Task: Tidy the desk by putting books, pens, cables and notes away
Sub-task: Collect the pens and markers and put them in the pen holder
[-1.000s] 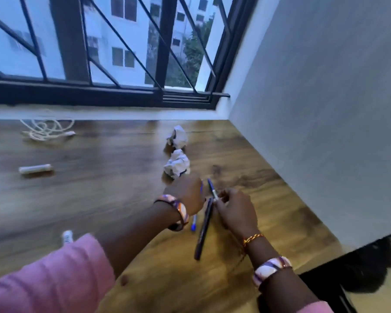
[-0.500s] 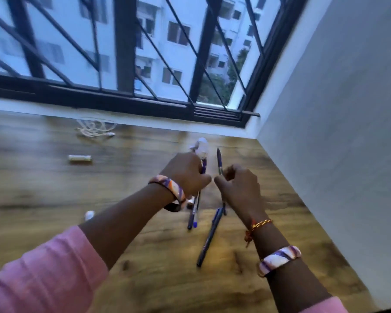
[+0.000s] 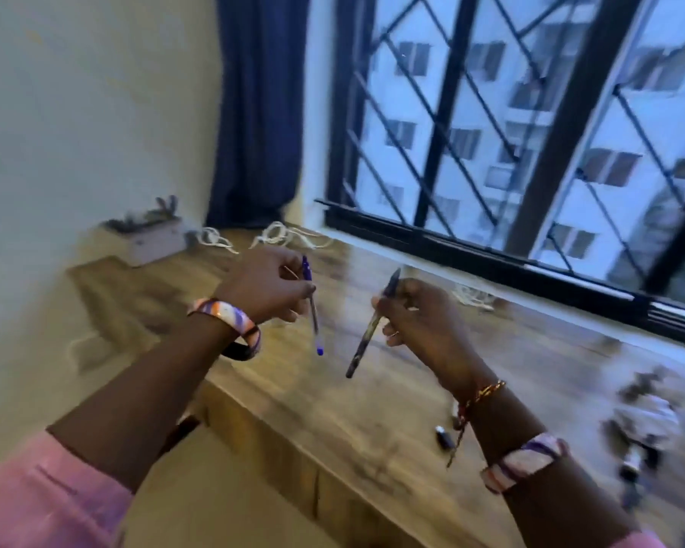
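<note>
Our left hand (image 3: 264, 282) pinches one blue pen (image 3: 312, 310) between thumb and fingertips, capped end up, tip hanging down. Our right hand (image 3: 420, 322) is closed around one dark pen (image 3: 368, 330), held on a slant. Both pens are in the air above the wooden desk (image 3: 372, 409), well apart from each other.

Risk: each pen is held near its upper half, so a loosened pinch during the carry would let it swing out and drop to the desk or past the near edge.

Count in view: two pens in hand; three white cable coils (image 3: 289, 235) along the window side; one organiser box (image 3: 151, 239) in the far corner; possibly one crumpled note (image 3: 645, 421) at right, too blurred to confirm.
</note>
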{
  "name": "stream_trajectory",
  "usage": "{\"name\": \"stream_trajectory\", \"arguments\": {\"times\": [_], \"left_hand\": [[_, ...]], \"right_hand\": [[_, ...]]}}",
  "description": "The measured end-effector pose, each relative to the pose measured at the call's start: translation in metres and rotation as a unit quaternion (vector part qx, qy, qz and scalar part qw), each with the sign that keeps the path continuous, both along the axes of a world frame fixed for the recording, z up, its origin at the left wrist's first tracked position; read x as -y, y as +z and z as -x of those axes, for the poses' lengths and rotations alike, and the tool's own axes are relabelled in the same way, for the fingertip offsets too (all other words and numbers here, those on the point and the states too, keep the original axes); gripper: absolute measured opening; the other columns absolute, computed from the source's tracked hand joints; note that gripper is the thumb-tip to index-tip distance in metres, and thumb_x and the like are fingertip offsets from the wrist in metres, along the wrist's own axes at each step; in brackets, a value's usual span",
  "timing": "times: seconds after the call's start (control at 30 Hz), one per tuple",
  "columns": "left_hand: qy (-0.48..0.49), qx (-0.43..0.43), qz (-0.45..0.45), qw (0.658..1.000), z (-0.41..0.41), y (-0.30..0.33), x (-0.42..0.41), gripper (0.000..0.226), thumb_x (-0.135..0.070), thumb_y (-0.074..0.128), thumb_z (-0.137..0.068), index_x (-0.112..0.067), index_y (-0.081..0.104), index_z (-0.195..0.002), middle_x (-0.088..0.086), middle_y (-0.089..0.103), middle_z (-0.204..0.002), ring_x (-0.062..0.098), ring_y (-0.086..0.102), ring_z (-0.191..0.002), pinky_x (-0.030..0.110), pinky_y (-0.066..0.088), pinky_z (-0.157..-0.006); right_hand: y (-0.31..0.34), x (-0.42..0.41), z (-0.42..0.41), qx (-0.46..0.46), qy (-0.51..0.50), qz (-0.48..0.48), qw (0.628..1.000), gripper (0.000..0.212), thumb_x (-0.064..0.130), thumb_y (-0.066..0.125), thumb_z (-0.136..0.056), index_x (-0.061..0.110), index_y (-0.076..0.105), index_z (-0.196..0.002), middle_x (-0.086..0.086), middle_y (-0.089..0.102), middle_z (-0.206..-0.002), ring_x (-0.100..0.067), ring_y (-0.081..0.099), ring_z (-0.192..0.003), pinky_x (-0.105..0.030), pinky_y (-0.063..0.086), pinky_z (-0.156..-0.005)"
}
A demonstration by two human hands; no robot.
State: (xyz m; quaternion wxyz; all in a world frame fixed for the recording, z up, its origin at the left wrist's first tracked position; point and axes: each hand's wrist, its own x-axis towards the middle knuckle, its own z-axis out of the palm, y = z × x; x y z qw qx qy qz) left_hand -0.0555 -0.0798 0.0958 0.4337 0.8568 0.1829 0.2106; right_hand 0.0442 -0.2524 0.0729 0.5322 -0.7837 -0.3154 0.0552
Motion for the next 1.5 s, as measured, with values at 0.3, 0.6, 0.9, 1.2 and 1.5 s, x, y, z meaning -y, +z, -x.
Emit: {"name": "stream_trajectory", "arguments": {"times": [0.3, 0.6, 0.9, 1.2, 1.5], "left_hand": [[0.295, 0.099, -0.118, 0.943, 0.072, 0.028, -0.159, 0.017, -0.018, 0.072, -0.071, -0.006, 0.072, -0.083, 0.016, 0.072, -0.080, 0.028, 0.069, -0.083, 0.038, 0.054, -0.085], [0.378, 0.043, -0.176, 0.908, 0.049, 0.008, -0.376, 0.018, -0.014, 0.064, -0.082, -0.001, 0.070, -0.093, 0.019, 0.071, -0.097, 0.032, 0.062, -0.100, 0.029, 0.041, -0.082], [0.312, 0.025, -0.175, 0.934, -0.012, -0.021, -0.493, 0.013, -0.007, 0.063, -0.079, -0.001, 0.071, -0.086, 0.017, 0.072, -0.092, 0.032, 0.065, -0.091, 0.027, 0.043, -0.081], [0.245, -0.084, -0.172, 0.950, -0.009, -0.036, -0.512, 0.027, -0.013, 0.067, -0.080, -0.004, 0.064, -0.105, 0.013, 0.066, -0.106, 0.027, 0.061, -0.094, 0.027, 0.043, -0.074], [-0.023, -0.071, -0.195, 0.978, -0.048, -0.006, -0.406, 0.020, -0.026, 0.066, -0.079, -0.020, 0.058, -0.060, -0.004, 0.056, -0.061, 0.007, 0.052, -0.061, 0.022, 0.035, -0.057]], "right_hand": [[0.033, -0.174, 0.028, 0.162, 0.071, -0.027, 0.984, 0.009, 0.011, 0.069, -0.072, 0.019, 0.065, -0.075, 0.005, 0.065, -0.067, -0.011, 0.061, -0.066, -0.027, 0.048, -0.067], [0.031, -0.404, 0.009, 0.201, 0.115, -0.004, 0.973, 0.015, 0.014, 0.063, -0.080, 0.020, 0.070, -0.092, 0.000, 0.071, -0.084, -0.022, 0.064, -0.085, -0.038, 0.055, -0.074], [0.018, -0.559, -0.012, 0.243, 0.103, 0.072, 0.962, 0.019, 0.017, 0.056, -0.086, 0.019, 0.067, -0.101, -0.002, 0.070, -0.099, -0.021, 0.065, -0.085, -0.037, 0.055, -0.074], [0.006, -0.588, -0.018, 0.210, 0.132, 0.193, 0.949, 0.030, 0.024, 0.060, -0.082, 0.024, 0.057, -0.112, 0.001, 0.066, -0.106, -0.020, 0.062, -0.095, -0.042, 0.053, -0.083], [0.017, -0.467, -0.037, 0.226, 0.077, 0.148, 0.960, 0.007, 0.023, 0.060, -0.081, 0.023, 0.068, -0.080, 0.001, 0.068, -0.078, -0.017, 0.064, -0.073, -0.038, 0.056, -0.068]]}}
